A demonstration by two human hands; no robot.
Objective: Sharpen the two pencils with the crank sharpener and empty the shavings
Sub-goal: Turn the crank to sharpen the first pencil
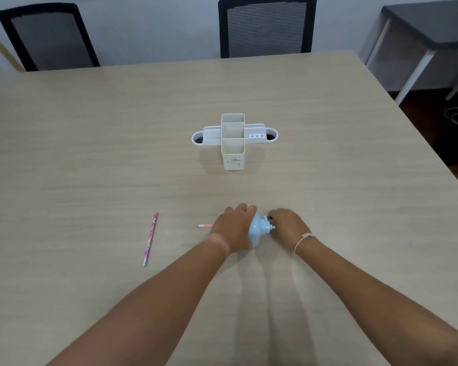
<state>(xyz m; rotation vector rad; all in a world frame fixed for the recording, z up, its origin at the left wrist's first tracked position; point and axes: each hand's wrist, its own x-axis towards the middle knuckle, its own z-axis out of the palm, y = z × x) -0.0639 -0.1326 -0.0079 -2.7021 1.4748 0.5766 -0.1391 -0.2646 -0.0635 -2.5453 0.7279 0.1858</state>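
The first pencil is being sharpened. The left hand (233,228) curls over the pale blue sharpener (257,231), pinning it to the counter (90,154) near the front edge. One pencil (205,225) sticks out from under that hand, only its eraser end showing, apparently fed into the sharpener. The right hand (286,224) has its fingers curled at the crank side; the handle itself is hidden, so the grip on it is a guess. The second pencil (150,239) lies apart to the left. Next comes steady cranking with the body braced, then swapping pencils. A white desk organiser (233,140) stands further back.
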